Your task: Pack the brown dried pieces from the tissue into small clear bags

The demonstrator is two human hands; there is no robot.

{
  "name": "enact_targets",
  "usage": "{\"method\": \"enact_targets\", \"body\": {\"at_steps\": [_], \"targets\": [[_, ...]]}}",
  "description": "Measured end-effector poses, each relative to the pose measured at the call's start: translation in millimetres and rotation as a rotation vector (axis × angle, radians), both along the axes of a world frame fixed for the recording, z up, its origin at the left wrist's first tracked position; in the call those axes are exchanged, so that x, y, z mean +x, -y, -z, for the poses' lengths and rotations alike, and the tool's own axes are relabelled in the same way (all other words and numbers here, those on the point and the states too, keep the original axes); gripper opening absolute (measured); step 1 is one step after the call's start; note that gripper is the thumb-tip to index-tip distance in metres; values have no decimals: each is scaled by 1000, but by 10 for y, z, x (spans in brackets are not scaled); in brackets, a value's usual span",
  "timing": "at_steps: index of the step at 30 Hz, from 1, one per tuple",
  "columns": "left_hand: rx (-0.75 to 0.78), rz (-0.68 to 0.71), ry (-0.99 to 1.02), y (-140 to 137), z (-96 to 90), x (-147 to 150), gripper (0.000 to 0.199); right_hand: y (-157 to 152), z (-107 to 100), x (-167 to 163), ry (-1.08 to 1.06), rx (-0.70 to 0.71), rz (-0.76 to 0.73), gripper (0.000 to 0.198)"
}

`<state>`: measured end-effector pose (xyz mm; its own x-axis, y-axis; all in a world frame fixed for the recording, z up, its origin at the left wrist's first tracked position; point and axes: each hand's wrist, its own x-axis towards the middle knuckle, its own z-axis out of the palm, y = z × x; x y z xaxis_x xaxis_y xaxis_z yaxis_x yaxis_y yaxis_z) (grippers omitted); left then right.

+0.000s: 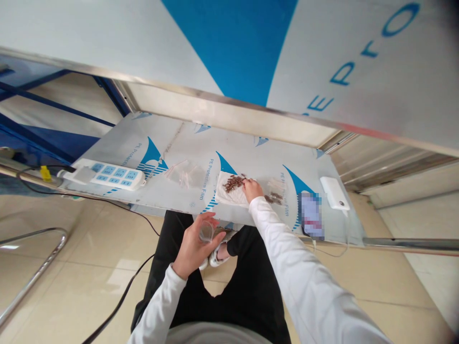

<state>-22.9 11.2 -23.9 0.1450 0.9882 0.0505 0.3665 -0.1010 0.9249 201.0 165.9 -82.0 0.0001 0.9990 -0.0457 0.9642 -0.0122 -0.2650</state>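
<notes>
My left hand is wrapped round a small clear plastic cup, held over my lap in front of the shelf's edge. On the shelf, my right hand has its fingers bent together at the right side of a pile of small brown pieces. They look like capsules or short metal bits; which, I cannot tell. The pile lies on a white cloth or paper. Whatever is between my right fingertips is too small to make out. More brown pieces lie right of that hand.
Clear plastic bags lie left of the pile. A power strip sits on the left, with a black cable. A blurred-out phone and a white power bank lie on the right. An upper shelf overhangs the work surface.
</notes>
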Motion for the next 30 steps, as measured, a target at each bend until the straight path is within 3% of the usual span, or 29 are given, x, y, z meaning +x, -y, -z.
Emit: {"method": "enact_targets", "body": {"at_steps": [9,17,23,30], "targets": [[-7,28,1,2,15,23,40,-97,-63,-47,58,-69,132,18],[10,43,-6,-52,16,36,37,-165,-98,-38,-20,-83,147,12],[25,54,-10,-135,-17,36,34,-148,-38,65,-195,-4,185,8],[66,57,-1,-307,-48,83,38,-35,-27,244,-587,172,318,8]]}}
